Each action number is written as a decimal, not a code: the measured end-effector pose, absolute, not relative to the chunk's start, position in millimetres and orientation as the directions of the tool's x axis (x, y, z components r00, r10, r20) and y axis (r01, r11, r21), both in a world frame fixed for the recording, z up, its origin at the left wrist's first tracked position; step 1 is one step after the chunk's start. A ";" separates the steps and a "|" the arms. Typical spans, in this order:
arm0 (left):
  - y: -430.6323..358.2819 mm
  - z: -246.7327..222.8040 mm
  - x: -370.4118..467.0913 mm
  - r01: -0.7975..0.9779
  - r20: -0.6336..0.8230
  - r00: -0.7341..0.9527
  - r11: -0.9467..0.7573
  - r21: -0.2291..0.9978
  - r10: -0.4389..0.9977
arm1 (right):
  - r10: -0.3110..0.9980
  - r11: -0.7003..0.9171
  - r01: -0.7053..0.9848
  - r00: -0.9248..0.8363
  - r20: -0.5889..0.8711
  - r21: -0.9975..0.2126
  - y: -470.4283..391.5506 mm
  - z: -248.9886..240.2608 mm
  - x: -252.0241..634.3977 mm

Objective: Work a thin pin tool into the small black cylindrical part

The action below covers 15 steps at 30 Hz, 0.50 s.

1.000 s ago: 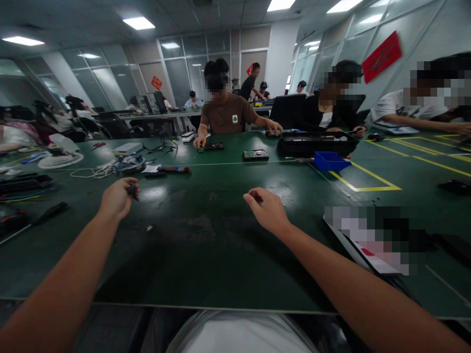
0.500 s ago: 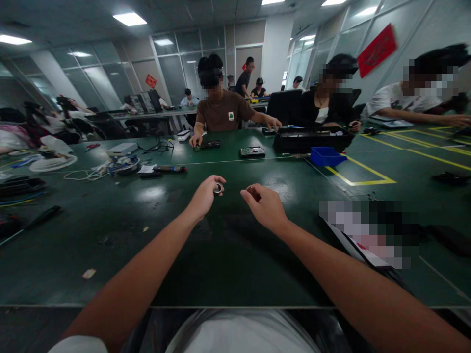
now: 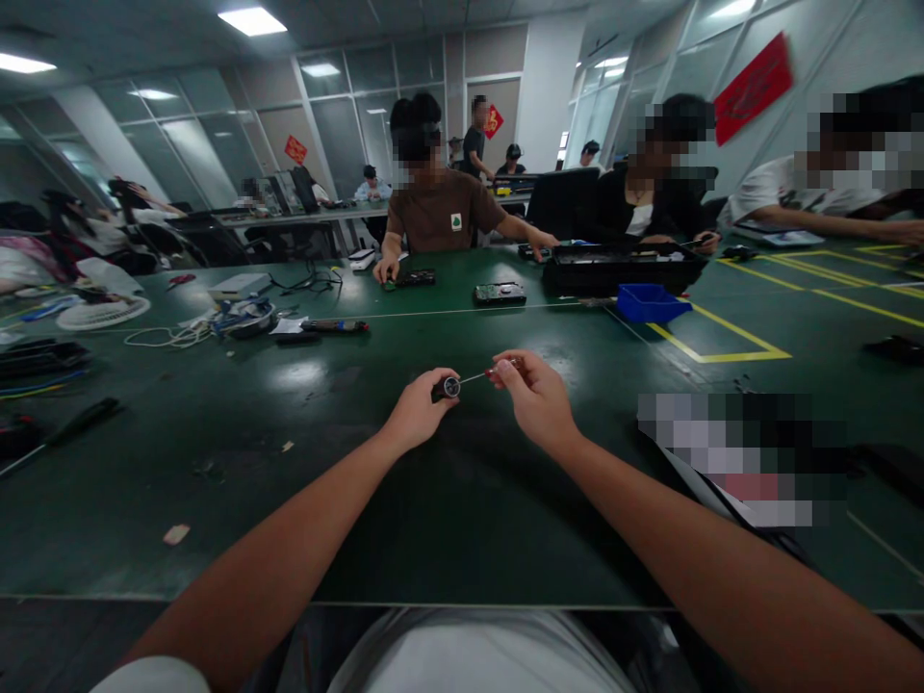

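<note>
My left hand (image 3: 423, 409) is closed around a small dark cylindrical part with a silvery ringed end (image 3: 449, 388); what the part is I cannot make out. In my right hand (image 3: 538, 399) is a screwdriver (image 3: 498, 371) with a reddish, see-through handle, gripped between thumb and fingers. Its thin metal shaft points left and its tip is at or near the part's ringed end; whether they touch I cannot tell. Both hands are raised above the green table (image 3: 448, 520).
Across the table a co-worker in a brown shirt (image 3: 448, 207) handles a dark device. Nearby lie a circuit-board unit (image 3: 500, 293), a long black casing (image 3: 625, 269) and a blue bin (image 3: 651, 303). A pen-like tool (image 3: 336, 326) and cables (image 3: 242, 318) lie left; a blurred-out flat item (image 3: 722, 462) lies right.
My left hand has turned, showing more of the dark part. The screwdriver's shaft has come into view, pointing at the part. Both hands appear slightly further right.
</note>
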<state>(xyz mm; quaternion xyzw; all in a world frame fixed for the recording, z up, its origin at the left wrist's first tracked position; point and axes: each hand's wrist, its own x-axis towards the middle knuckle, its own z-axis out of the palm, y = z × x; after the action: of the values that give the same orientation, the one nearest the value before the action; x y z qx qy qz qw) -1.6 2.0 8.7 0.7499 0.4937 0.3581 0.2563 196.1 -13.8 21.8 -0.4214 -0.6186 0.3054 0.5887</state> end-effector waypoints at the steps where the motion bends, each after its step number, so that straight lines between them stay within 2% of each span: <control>1: 1.6 8.1 -1.0 0.548 0.287 0.263 -0.388 0.741 0.921 | 0.882 0.456 0.174 0.045 0.470 -0.873 -13.7 21.1 196.2; 7: 1.1 5.7 0.5 0.517 0.277 0.223 -0.355 0.779 0.935 | 0.873 0.463 0.227 0.049 0.485 -0.857 -13.3 19.4 198.0; 15: 2.3 5.5 0.5 0.524 0.299 0.240 -0.382 0.761 0.924 | 0.872 0.456 0.225 0.079 0.482 -0.861 -13.0 20.9 197.5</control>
<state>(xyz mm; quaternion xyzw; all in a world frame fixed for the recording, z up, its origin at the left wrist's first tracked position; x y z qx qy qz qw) 0.5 2.3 5.5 0.7414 0.4882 0.3763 0.2654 197.5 -13.0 20.9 -0.4427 -0.6199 0.2760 0.5862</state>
